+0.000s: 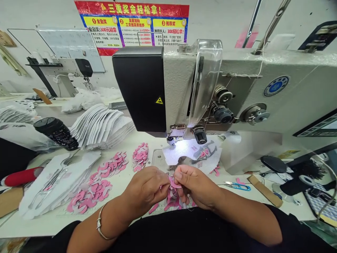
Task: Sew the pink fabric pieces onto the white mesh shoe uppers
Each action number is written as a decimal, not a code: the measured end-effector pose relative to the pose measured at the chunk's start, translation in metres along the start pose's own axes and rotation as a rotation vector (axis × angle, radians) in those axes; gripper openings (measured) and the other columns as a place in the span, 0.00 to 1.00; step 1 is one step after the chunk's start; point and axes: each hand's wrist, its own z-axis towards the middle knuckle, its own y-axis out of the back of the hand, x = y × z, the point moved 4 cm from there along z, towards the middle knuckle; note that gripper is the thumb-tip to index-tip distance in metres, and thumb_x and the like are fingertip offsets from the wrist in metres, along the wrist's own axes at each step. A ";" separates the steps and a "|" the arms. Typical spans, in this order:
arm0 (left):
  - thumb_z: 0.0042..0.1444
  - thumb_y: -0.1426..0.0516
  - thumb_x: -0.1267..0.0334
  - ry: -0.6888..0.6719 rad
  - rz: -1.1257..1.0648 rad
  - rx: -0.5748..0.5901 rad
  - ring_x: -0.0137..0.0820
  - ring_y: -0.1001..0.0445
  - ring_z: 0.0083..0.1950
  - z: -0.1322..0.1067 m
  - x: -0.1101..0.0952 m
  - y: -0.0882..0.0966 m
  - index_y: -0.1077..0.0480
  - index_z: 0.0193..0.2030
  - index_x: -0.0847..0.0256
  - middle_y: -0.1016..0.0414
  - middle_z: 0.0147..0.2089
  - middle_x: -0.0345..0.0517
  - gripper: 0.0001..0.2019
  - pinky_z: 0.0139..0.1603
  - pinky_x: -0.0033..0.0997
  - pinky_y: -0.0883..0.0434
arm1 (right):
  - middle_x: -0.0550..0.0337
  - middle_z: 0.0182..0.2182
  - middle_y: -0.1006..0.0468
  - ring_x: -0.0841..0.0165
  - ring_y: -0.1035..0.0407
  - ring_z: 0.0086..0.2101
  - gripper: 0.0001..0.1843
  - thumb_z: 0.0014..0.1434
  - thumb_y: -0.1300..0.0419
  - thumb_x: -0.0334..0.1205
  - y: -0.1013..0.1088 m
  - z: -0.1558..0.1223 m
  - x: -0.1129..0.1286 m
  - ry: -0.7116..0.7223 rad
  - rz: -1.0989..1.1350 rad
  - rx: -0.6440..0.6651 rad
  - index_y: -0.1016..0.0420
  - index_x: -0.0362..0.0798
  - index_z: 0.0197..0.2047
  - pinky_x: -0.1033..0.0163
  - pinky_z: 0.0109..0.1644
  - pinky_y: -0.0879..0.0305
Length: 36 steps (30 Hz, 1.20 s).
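Observation:
In front of the sewing machine [181, 77], my left hand [147, 186] and my right hand [196, 182] meet close to my body. Both pinch a small pink fabric piece [172, 182] between thumb and fingers. More pink pieces [172, 201] lie just below the hands, partly hidden by them. Under the lit needle area rests a white textured panel [179, 151] with a grey and pink printed figure [205, 151]. It lies beyond my fingers, and neither hand touches it.
Piles of pink pieces [91, 195] lie on the table at left, beside stacked white panels [58, 186]. Farther back are another fanned stack [100, 126] and a black cylinder [56, 131]. Blue thread snips [238, 186] and a brown strip [264, 190] lie at right.

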 end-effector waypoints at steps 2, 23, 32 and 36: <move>0.55 0.39 0.73 -0.065 0.006 -0.037 0.33 0.23 0.37 -0.003 0.000 0.001 0.31 0.43 0.57 0.21 0.35 0.45 0.11 0.44 0.34 0.26 | 0.65 0.19 0.28 0.76 0.37 0.16 0.24 0.58 0.38 0.61 -0.002 0.000 0.001 -0.029 -0.019 0.027 0.33 0.46 0.32 0.72 0.20 0.41; 0.52 0.36 0.53 0.899 -0.645 0.016 0.38 0.29 0.51 0.029 0.073 -0.014 0.24 0.32 0.60 0.28 0.53 0.50 0.11 0.50 0.37 0.30 | 0.50 0.45 0.23 0.59 0.29 0.46 0.10 0.61 0.41 0.32 0.013 -0.006 0.049 1.061 -1.563 -0.486 0.31 0.48 0.47 0.49 0.53 0.34; 0.51 0.34 0.58 0.994 -1.013 0.095 0.25 0.34 0.32 0.033 0.068 -0.040 0.32 0.29 0.61 0.32 0.28 0.37 0.12 0.36 0.27 0.35 | 0.52 0.47 0.23 0.60 0.29 0.51 0.15 0.61 0.40 0.27 0.036 0.009 0.035 1.143 -1.485 -0.476 0.31 0.52 0.49 0.46 0.57 0.32; 0.52 0.35 0.57 0.994 -0.999 0.112 0.26 0.33 0.31 0.033 0.067 -0.041 0.32 0.29 0.61 0.31 0.28 0.37 0.12 0.35 0.27 0.35 | 0.54 0.47 0.23 0.60 0.28 0.50 0.16 0.60 0.40 0.27 0.039 0.010 0.034 1.155 -1.457 -0.475 0.30 0.54 0.48 0.46 0.56 0.31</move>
